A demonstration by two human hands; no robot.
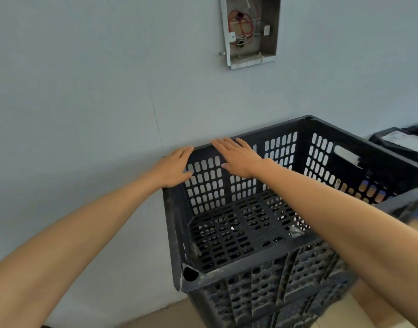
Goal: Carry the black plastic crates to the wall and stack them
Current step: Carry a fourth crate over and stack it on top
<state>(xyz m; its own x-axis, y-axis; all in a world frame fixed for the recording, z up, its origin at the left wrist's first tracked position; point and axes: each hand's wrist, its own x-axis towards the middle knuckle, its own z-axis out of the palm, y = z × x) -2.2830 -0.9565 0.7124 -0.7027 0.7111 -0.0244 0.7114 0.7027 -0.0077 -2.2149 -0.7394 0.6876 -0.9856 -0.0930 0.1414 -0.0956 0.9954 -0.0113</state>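
The black plastic crate (262, 221) occupies the lower right of the frame, set close against the grey wall (85, 91), with its far rim near or touching the wall surface. Further perforated black plastic shows beneath it at the bottom of the frame, so it probably sits on another crate; the joint between them is not clear.

Both hands are at the far left corner of the crate, at centre frame. The left hand (173, 168) lies over the corner of the rim, fingers (186, 151) extended and close together, flat rather than curled; it grips nothing. The right hand (236, 157) reaches across the open top with its palm down on or just above the far rim, fingers (223, 144) spread wide and holding nothing.

This flat, open posture fits pressing or nudging the crate square to the wall and seating it, not lifting it.

The crate interior is almost empty. A small pale scrap (294, 230) lies on the perforated floor toward the right, and a few light specks lie nearer the centre.

An open recessed wall box (249, 31) with loose red wiring sits at upper centre. Dark bundles bearing a white label (402, 142) lie at the right edge.
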